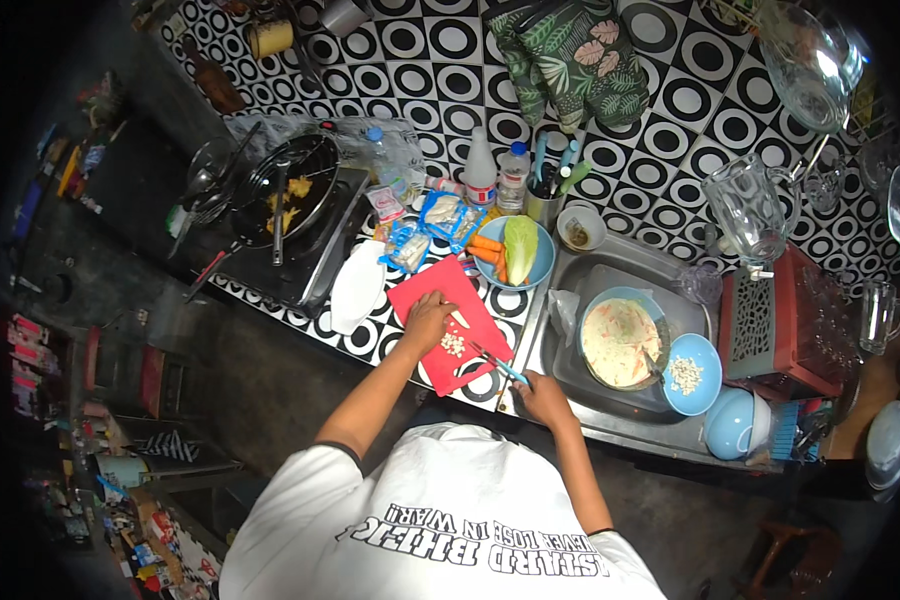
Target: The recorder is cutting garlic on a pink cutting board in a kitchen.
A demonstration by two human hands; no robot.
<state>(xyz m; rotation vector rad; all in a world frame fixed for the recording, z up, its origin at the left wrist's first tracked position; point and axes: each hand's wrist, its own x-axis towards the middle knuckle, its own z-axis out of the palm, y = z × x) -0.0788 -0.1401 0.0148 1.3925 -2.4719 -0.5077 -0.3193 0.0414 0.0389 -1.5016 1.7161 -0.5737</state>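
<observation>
A red cutting board (421, 291) lies on the tiled counter. My left hand (429, 319) presses on it, fingers on a pale, long food strip (459, 319); whether more is under the fingers is hidden. Small diced pale pieces (453, 344) lie beside that hand. In my right hand (543, 397) is the light-blue handle of a knife (499, 363), its blade over the board's right edge. Behind the board, a blue bowl (546, 255) holds carrots (486, 244) and a leafy green vegetable (520, 250). More diced pieces are in a small blue bowl (708, 363) at the sink.
A white oval dish (358, 289) and blue plastic packets (406, 246) are left of the board. Further left, a black pan (322, 169) sits on the stove. A bowl of batter-like mixture (621, 341) stands in the sink (570, 274). Bottles (481, 169) stand behind.
</observation>
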